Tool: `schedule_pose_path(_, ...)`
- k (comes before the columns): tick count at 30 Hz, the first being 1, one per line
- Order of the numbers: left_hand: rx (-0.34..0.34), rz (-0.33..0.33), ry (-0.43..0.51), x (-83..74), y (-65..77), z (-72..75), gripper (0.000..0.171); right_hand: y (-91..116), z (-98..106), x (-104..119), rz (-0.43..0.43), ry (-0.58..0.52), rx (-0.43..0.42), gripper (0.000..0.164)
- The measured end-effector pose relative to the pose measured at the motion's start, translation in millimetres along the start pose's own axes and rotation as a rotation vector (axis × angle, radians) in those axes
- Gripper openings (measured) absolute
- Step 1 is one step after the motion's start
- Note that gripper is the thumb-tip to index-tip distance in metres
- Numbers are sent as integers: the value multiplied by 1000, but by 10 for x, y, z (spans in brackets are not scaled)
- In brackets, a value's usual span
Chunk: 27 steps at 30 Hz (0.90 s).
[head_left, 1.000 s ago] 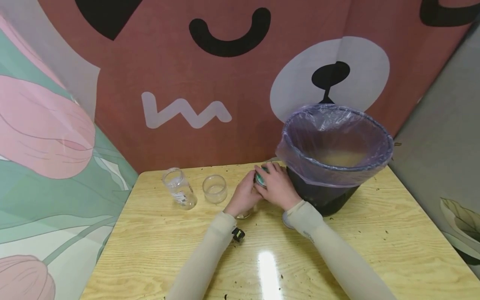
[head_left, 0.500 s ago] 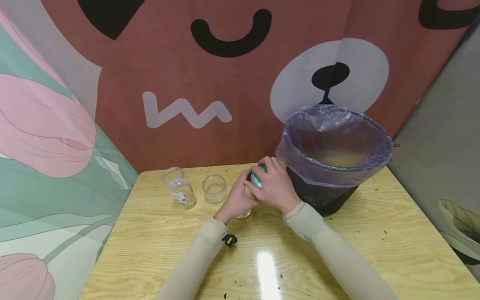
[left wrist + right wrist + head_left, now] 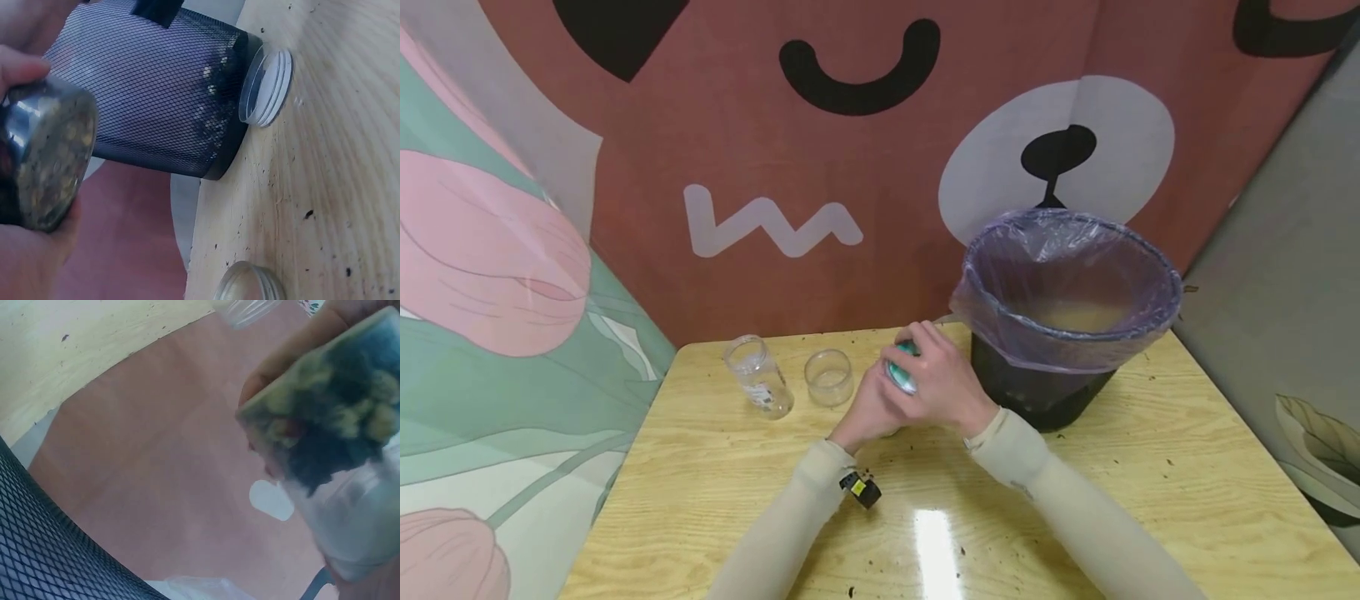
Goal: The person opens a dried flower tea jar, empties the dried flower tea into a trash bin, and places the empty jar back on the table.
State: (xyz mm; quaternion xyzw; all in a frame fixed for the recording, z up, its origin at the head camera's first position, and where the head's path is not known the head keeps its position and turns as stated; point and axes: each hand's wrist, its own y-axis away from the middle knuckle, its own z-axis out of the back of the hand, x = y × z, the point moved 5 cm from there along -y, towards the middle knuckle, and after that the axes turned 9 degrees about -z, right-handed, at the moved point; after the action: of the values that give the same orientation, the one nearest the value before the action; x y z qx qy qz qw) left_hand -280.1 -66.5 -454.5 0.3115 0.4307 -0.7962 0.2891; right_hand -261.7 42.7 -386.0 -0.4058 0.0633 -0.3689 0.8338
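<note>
Both hands hold one clear jar between them at the table's back, left of the bin. My left hand [image 3: 874,404] grips its lower part, mostly hidden behind the other hand. The right hand [image 3: 938,375] curls over the top, where a teal lid [image 3: 899,372] shows between thumb and fingers. In the right wrist view the jar [image 3: 337,419] is tilted and blurred, with dark and yellowish dried pieces gathered at one end. Its base, with yellowish pieces behind it, faces the left wrist view, fingers curled round the side.
A mesh waste bin [image 3: 1037,383] with a purple liner [image 3: 1022,350] stands at the right. A tall clear jar [image 3: 762,385] and a short clear jar [image 3: 830,379] stand at the left. A white-lined screw lid [image 3: 272,87] lies by the bin. Dark crumbs dot the wooden table [image 3: 700,500].
Both hands have moved left and slightly toward me with the jar, away from the bin. The jars at the left and the bin have stayed in place.
</note>
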Motion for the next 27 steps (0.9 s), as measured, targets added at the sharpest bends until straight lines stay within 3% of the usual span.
schedule_pose_path(6, 84, 68, 153, 54, 62, -22, 97, 3, 27, 0, 128, -129, 116, 21)
schedule_pose_path(9, 95, 97, 197, 71, 89, -8, 96, -2, 22, -22, 148, -165, 197, 26)
schedule_pose_path(12, 85, 108, 201, 61, 88, 16, 96, 5, 30, -47, 105, -103, 243, 43)
schedule_pose_path(16, 81, 122, 241, 54, 59, 23, 99, 33, 98, -83, -38, 25, 244, 66)
schedule_pose_path(20, 85, 123, 280, 61, 39, 14, 102, 48, 179, -79, -161, 19, 278, 68)
schedule_pose_path(23, 100, 112, 292, 56, 44, 3, 102, 45, 237, -58, -162, -33, 343, 69)
schedule_pose_path(27, 118, 93, 277, 55, 48, -9, 98, 28, 306, -60, -100, -120, 412, 71)
